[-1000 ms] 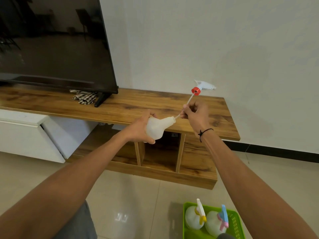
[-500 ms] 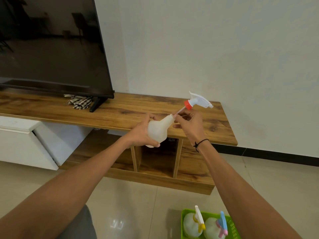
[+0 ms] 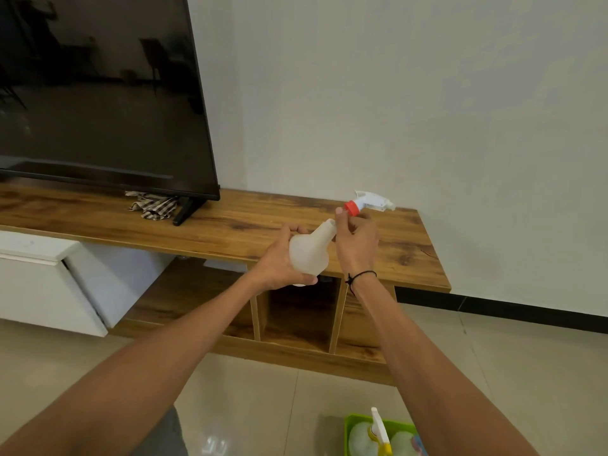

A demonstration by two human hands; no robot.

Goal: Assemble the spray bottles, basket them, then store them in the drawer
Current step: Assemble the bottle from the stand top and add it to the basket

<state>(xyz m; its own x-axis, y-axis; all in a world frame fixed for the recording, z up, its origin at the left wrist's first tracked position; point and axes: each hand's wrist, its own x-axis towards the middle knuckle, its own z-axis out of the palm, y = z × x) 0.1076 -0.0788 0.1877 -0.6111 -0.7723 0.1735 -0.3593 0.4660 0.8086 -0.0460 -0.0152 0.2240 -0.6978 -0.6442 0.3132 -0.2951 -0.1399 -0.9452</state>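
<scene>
My left hand (image 3: 279, 261) grips a white translucent bottle (image 3: 309, 251) around its round body, neck tilted up to the right. My right hand (image 3: 357, 238) pinches the white spray head (image 3: 371, 202) just below its red collar (image 3: 352, 209), holding it a little above the bottle's mouth; the tube between them is hidden by my fingers. At the bottom edge a green basket (image 3: 352, 422) on the floor holds two assembled bottles, one with a yellow-and-white sprayer (image 3: 378, 429).
A long wooden TV cabinet (image 3: 230, 225) runs along the wall with open cubbies (image 3: 299, 311) below. A white drawer (image 3: 49, 278) stands pulled open at left. A black TV (image 3: 98, 93) and a checked cloth (image 3: 153, 205) sit on the cabinet top.
My right hand has lowered the spray head toward the bottle, so the tube has slid into the neck. The view has tilted up, leaving less of the basket in sight.
</scene>
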